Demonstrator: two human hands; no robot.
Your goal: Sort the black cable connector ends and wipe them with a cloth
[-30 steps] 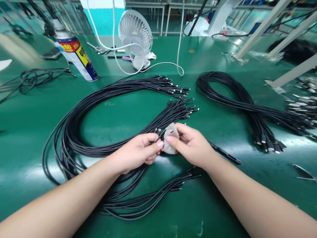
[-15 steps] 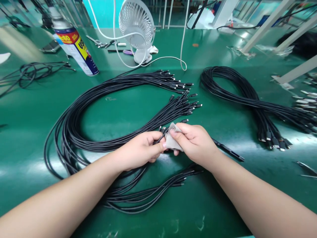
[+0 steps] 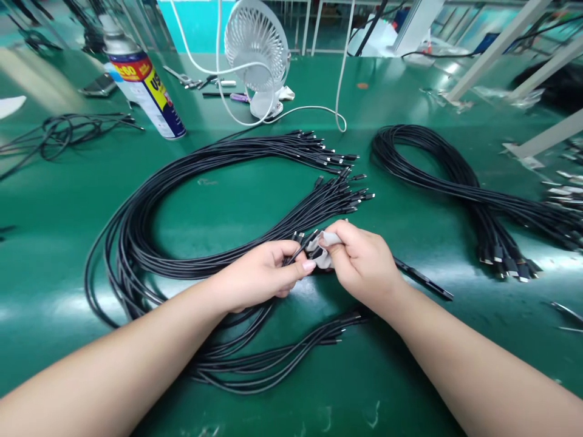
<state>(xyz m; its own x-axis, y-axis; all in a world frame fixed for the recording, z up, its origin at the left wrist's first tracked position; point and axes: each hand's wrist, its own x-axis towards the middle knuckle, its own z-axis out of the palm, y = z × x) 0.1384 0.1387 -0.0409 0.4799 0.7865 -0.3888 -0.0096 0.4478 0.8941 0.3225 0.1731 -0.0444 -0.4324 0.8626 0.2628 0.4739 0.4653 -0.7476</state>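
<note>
My left hand (image 3: 273, 270) pinches a black cable (image 3: 296, 254) near its connector end, thumb on top. My right hand (image 3: 362, 255) is closed on a small grey cloth (image 3: 324, 246), held right at the cable's end. Fingers and cloth partly hide the connector. Behind my hands a large bundle of black cables (image 3: 155, 182) curves in an open loop, its connector ends pointing right. Closer to me, a smaller group of black cables (image 3: 264, 358) lies below my wrists. A dark pen-like tool (image 3: 423, 278) rests on the table just right of my right hand.
Another looped cable bundle (image 3: 437, 158) lies at the right. A spray can (image 3: 146, 85) and a small white fan (image 3: 257, 54) with a looping white cord stand at the back of the green table (image 3: 246, 200). Tweezers (image 3: 567, 312) lie at the right edge.
My right hand has drawn slightly right, and the cloth has changed from lying flat over the cable end to bunched up. My left hand keeps its grip on the cable.
</note>
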